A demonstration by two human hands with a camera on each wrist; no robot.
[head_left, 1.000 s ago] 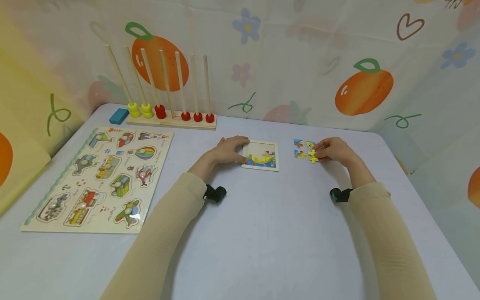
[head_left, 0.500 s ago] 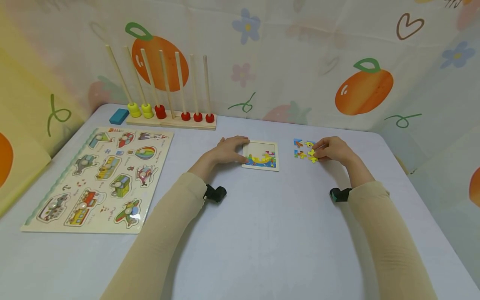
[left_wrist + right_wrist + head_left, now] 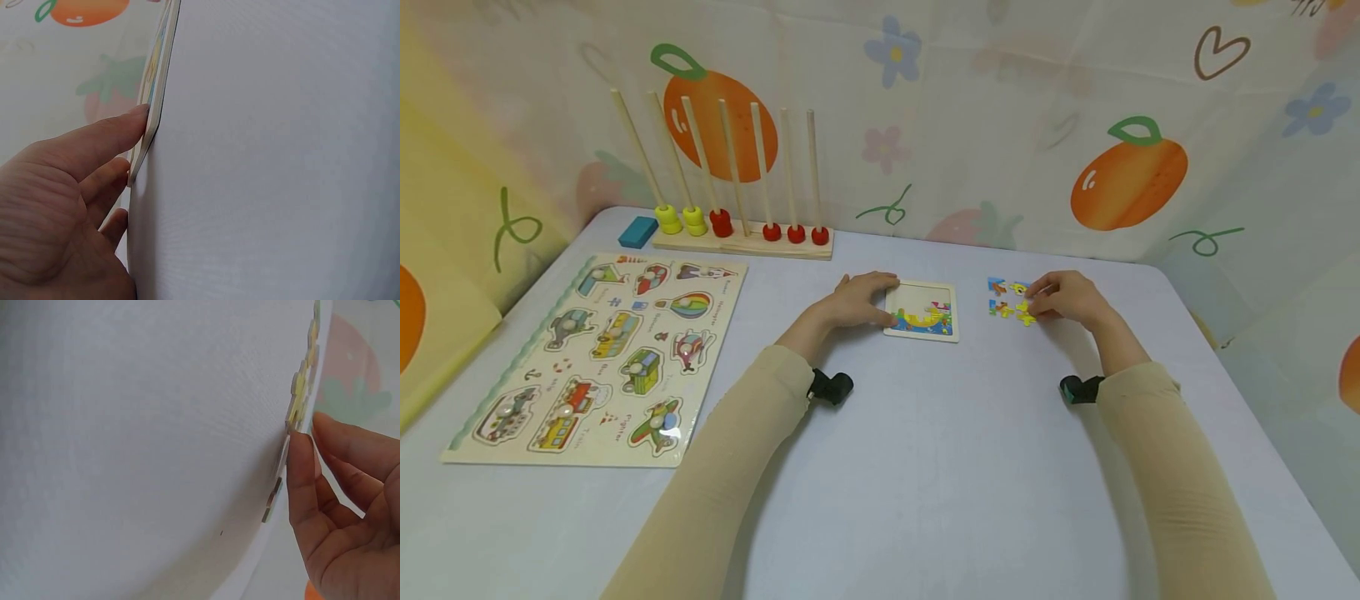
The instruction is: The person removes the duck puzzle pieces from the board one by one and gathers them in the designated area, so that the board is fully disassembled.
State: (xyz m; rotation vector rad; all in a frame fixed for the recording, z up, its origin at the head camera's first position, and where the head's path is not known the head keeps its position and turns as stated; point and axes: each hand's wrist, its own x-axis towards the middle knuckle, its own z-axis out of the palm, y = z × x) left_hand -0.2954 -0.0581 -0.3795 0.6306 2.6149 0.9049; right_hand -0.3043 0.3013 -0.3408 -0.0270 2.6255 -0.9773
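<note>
In the head view, my left hand (image 3: 859, 300) holds the left side of a small square puzzle tray (image 3: 922, 338). Its thumb lies on the tray's rim (image 3: 164, 87) in the left wrist view, with the other fingers behind the edge. Colourful pieces fill the tray's lower part; its upper left shows bare board. My right hand (image 3: 1069, 298) is at the right end of several loose jigsaw pieces (image 3: 1001, 308). Thumb and fingertips pinch at a yellow jigsaw piece (image 3: 299, 403), seen edge-on in the right wrist view; the fingers partly hide it. Another piece (image 3: 272, 500) lies nearer the wrist.
A large vehicle picture puzzle board (image 3: 602, 367) lies on the left of the white-covered table (image 3: 955, 492). Behind it stand a wooden peg counting rack (image 3: 741, 242) with yellow and red beads and a blue block (image 3: 637, 232). A printed curtain (image 3: 970, 125) hangs behind the table.
Almost nothing differs. My right hand has shifted very slightly at the loose pieces; my left hand and the puzzle tray stay in place.
</note>
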